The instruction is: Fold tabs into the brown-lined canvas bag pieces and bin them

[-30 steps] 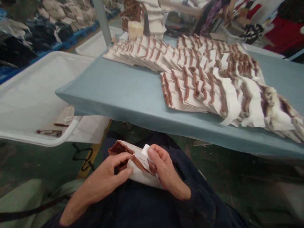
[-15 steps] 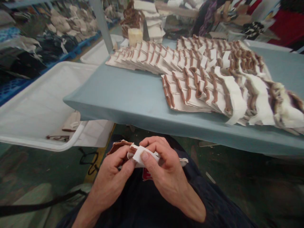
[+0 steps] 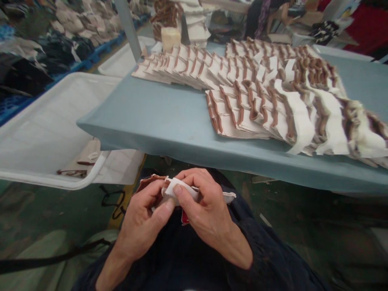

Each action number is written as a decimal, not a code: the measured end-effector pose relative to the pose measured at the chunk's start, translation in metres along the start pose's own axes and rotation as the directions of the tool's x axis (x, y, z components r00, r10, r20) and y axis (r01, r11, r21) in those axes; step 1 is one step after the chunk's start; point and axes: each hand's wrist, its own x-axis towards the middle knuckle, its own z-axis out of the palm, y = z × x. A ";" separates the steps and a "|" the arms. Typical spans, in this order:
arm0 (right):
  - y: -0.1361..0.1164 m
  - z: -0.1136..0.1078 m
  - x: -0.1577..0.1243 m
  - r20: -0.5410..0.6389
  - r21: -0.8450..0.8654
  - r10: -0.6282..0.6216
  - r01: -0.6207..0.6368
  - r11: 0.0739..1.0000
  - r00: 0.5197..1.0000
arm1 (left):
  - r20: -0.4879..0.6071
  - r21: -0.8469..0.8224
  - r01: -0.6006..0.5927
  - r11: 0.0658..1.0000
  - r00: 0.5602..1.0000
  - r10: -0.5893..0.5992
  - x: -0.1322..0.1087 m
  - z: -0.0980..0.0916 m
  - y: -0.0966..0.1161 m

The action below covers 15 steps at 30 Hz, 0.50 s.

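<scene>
Above my lap, both hands are closed on one small fabric piece (image 3: 229, 195), off-white with a brown layer showing at its left end. My left hand (image 3: 145, 220) pinches it at the left, thumb in front and fingers behind. A white strip (image 3: 172, 187) lies folded over its upper edge. My right hand (image 3: 209, 206) presses the strip with the thumb, its fingers curled behind the piece. Part of the piece is hidden by my fingers.
Rows of overlapping off-white and brown fabric pieces (image 3: 242, 109) lie on the blue-covered table (image 3: 145, 117). Loose white strips (image 3: 300, 117) rest over them. To the left stands a white bin (image 3: 60, 101) holding a few pieces. A metal post (image 3: 129, 30) rises behind it; another person's arm (image 3: 285, 15) shows at the back.
My hands and the fabric piece sit slightly higher and further left in the view. The right thumb has shifted a little along the white strip. Both hands keep their grip.
</scene>
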 end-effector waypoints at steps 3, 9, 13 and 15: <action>0.000 0.001 0.000 0.007 -0.004 0.013 -0.013 1.000 1.000 | -0.031 -0.001 -0.004 1.000 1.000 0.004 0.000 0.000 -0.002; 0.000 0.005 -0.002 0.012 -0.008 0.034 -0.034 0.999 0.999 | -0.060 0.079 -0.060 0.995 0.996 0.064 0.001 0.000 -0.002; 0.000 0.006 -0.002 0.017 -0.014 0.048 -0.047 0.999 0.999 | -0.077 0.137 -0.088 0.987 0.992 0.099 0.002 -0.001 -0.001; 0.001 0.006 -0.002 0.019 -0.015 0.052 -0.051 0.999 0.998 | -0.078 0.144 -0.096 0.985 0.991 0.108 0.002 -0.001 -0.001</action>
